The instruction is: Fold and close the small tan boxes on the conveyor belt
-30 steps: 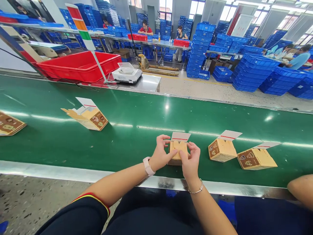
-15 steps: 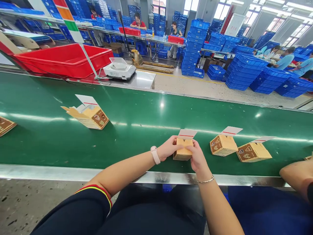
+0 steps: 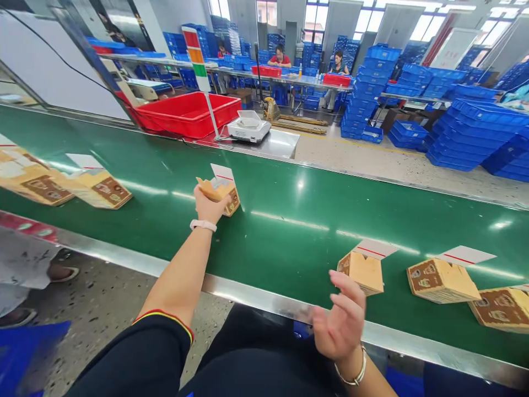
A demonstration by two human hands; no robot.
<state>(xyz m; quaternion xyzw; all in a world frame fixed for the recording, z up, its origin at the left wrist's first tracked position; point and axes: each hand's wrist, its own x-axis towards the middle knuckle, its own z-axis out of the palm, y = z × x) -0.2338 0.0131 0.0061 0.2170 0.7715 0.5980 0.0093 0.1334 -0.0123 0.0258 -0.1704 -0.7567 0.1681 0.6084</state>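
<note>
On the green conveyor belt, my left hand is stretched forward and grips a small cardboard box with raised flaps and a white card standing at its back. Its fingers go round the far side and are partly hidden. Above the belt's near edge, my right hand is raised, fingers apart and loosely bent, holding nothing. Just beyond it sits a closed brown-and-tan box with a white red-striped card sticking up behind. A similar closed box and another box lie farther right.
Boxes with raised flaps, such as one box, stand on the belt at left. Beyond the belt are a red tub, a white scale and a signal light. Stacked blue crates and seated people are farther back.
My view has turned left. Both hands have let go of the closed box; the left has reached out to the flap-up box and taken hold, while the right has drawn back and opened.
</note>
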